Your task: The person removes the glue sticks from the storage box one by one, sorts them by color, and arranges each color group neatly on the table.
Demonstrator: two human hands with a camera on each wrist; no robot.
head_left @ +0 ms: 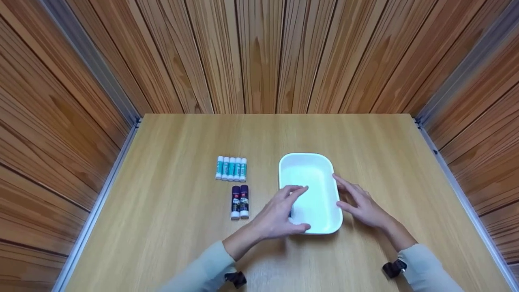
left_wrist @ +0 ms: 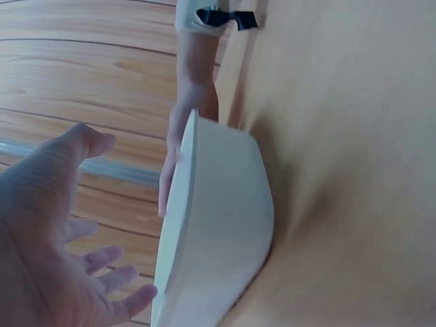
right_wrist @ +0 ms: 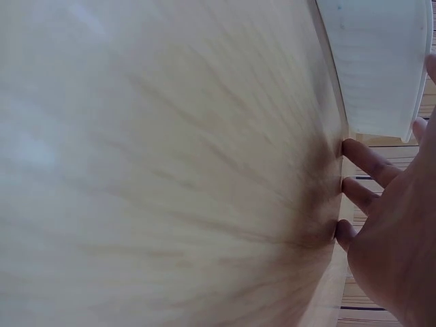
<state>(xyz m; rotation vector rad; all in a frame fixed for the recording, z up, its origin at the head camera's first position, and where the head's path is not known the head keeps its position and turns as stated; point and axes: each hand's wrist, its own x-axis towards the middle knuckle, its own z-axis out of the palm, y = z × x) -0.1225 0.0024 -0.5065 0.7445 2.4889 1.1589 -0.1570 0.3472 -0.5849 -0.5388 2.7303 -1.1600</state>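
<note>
A white rectangular tray (head_left: 308,170) stands at the middle of the wooden table (head_left: 174,243). My left hand (head_left: 288,207) hovers over the tray's near left part, its fingers straight and spread, and it holds nothing. In the left wrist view the left hand (left_wrist: 61,238) shows an empty palm next to the tray (left_wrist: 218,225). A small dark sliver (head_left: 290,213) shows under this hand inside the tray; I cannot tell what it is. My right hand (head_left: 359,200) lies flat beside the tray's right rim with its fingers (right_wrist: 368,160) on the table, close to the tray (right_wrist: 378,61).
Left of the tray lie several green-and-white glue sticks (head_left: 231,168) in a row. Two dark blue glue sticks (head_left: 240,201) lie just in front of them. Wood-panelled walls (head_left: 259,52) close the table in at the back and on both sides.
</note>
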